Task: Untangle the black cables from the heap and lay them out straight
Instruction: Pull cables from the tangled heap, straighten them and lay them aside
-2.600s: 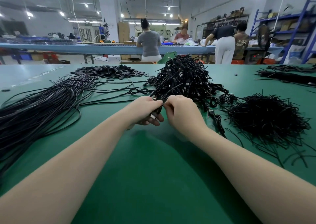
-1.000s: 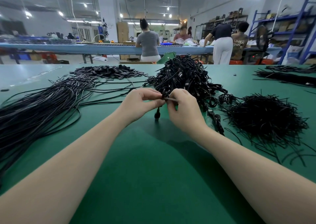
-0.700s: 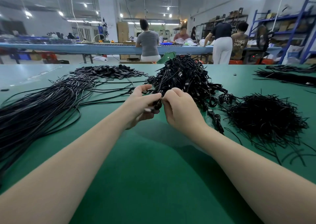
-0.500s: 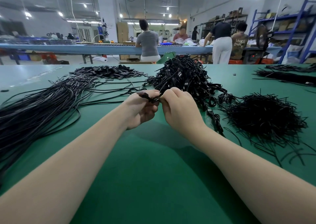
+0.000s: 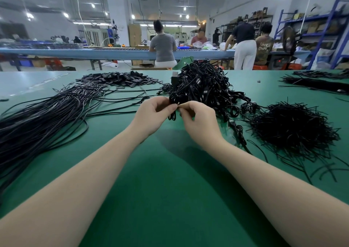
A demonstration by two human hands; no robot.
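One coiled black cable (image 5: 172, 103), plug upright.

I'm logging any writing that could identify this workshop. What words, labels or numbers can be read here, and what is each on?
"UNKN OWN": pale letters in two rows on the back of a brown T-shirt worn by a person at the far bench.
Boxes on the blue shelving: any labels are too small and blurred to read.
The cable heap, its plugs and the green table: no readable text.
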